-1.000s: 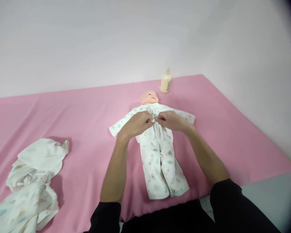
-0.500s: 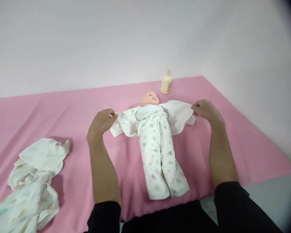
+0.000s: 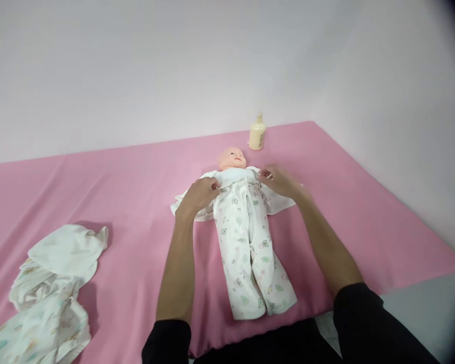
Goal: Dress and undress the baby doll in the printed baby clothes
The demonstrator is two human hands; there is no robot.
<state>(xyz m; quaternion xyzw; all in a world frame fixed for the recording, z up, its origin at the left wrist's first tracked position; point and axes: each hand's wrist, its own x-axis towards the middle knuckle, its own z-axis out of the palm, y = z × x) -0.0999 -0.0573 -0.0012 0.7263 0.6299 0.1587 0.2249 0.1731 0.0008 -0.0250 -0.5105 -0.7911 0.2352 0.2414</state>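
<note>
A baby doll lies on its back, head away from me, dressed in a white top with its flaps spread to both sides. White printed trousers cover its legs, reaching high up the body. At the left end of the waistband, my left hand has thumb and forefinger closed on the edge. My right hand, slightly blurred, has its fingers curled together at the waistband's right end. The doll's arms are hidden by the sleeves and my hands.
A cream pump bottle stands beyond the doll's head. Crumpled white printed cloths lie at the left on the pink sheet. White walls rise behind and to the right, and the padded front edge is close to my body.
Both hands have let go of the top's outstretched flaps and moved inward to the trousers' waistband. The flaps now lie down at the doll's sides.
</note>
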